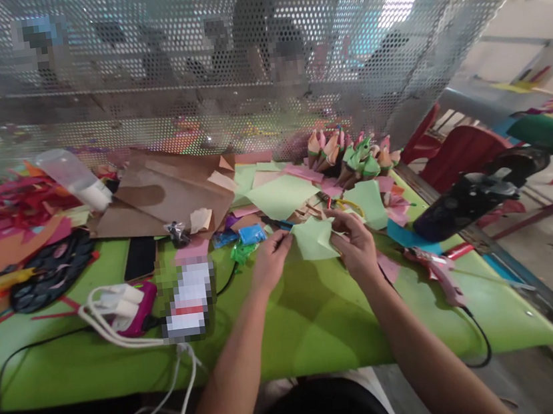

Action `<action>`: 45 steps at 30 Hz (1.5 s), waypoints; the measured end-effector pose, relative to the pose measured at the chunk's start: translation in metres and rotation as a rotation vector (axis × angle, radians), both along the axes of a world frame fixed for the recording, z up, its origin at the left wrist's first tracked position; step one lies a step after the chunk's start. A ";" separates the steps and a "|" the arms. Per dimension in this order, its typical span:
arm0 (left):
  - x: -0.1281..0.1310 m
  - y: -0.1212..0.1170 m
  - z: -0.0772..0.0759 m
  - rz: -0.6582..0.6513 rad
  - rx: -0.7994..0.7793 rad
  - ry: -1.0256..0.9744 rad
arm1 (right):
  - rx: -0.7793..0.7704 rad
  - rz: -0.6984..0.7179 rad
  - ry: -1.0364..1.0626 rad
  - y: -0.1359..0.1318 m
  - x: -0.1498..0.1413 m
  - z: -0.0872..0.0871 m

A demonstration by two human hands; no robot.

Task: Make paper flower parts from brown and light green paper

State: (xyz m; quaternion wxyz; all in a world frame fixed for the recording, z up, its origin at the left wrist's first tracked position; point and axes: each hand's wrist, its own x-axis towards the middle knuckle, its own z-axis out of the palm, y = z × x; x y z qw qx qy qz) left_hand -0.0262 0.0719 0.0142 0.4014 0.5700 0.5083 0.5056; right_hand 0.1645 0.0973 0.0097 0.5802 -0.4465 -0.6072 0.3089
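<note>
A small piece of pale green paper [314, 241] is held up between my two hands, above the green tabletop [316, 323]. My left hand [271, 259] pinches its left edge between thumb and fingers. At its right edge, my right hand [354, 241] is closed on the same paper. Just behind lie more pale green sheets [282, 196] and paper scraps. Close to my left hand are a blue packet [251, 234] and a bright green plastic wrapper [243, 253].
Right of my hands lie a pink glue gun [438, 271] and a dark bottle [462, 201]. Paper flowers [355, 153] stand at the back by a perforated metal screen [162, 60]. On the left are a phone [190, 299], a pink power strip [141, 311] and brown paper [169, 193].
</note>
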 end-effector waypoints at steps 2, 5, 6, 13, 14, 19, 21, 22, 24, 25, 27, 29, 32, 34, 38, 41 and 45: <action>0.000 0.000 0.000 -0.008 -0.008 0.012 | 0.130 -0.079 -0.151 0.002 0.001 0.000; 0.001 0.000 0.000 -0.014 -0.021 0.016 | 0.258 -0.082 -0.281 0.002 0.001 0.002; 0.001 0.000 0.000 -0.012 -0.025 0.016 | 0.287 -0.071 -0.315 0.001 0.001 0.002; 0.001 0.001 0.000 -0.027 -0.069 0.032 | 0.444 -0.052 -0.443 -0.005 -0.004 0.003; 0.001 0.001 -0.001 -0.030 -0.077 0.024 | 0.455 -0.070 -0.457 -0.006 -0.004 0.003; 0.002 0.000 -0.002 -0.020 -0.100 0.007 | 0.491 -0.133 -0.557 -0.009 -0.006 0.004; 0.003 -0.001 -0.002 -0.017 -0.103 0.014 | 0.512 -0.118 -0.608 -0.010 -0.007 0.005; 0.004 -0.001 -0.002 -0.015 -0.098 0.018 | 0.521 -0.114 -0.629 -0.011 -0.007 0.005; 0.005 -0.002 -0.002 -0.016 -0.081 0.022 | 0.533 -0.117 -0.658 -0.012 -0.008 0.004; 0.006 -0.001 -0.003 -0.018 -0.071 0.016 | 0.536 -0.120 -0.670 -0.013 -0.008 0.004; 0.007 -0.001 -0.006 -0.030 -0.059 -0.018 | 0.532 -0.122 -0.693 -0.013 -0.009 0.001; 0.008 0.000 -0.009 -0.044 -0.058 -0.062 | 0.523 -0.095 -0.706 -0.014 -0.011 -0.002; 0.010 0.001 -0.013 -0.039 -0.054 -0.100 | 0.511 -0.021 -0.676 -0.015 -0.013 -0.004; 0.010 0.002 -0.015 -0.023 -0.053 -0.125 | 0.481 0.027 -0.631 -0.015 -0.014 -0.004; 0.011 0.004 -0.018 0.009 -0.081 -0.172 | 0.382 0.062 -0.563 -0.017 -0.017 -0.004; 0.011 0.004 -0.017 0.016 -0.093 -0.175 | 0.376 0.046 -0.553 -0.017 -0.018 -0.004; 0.010 0.002 -0.014 0.041 -0.095 -0.160 | 0.361 0.109 -0.541 -0.017 -0.018 -0.004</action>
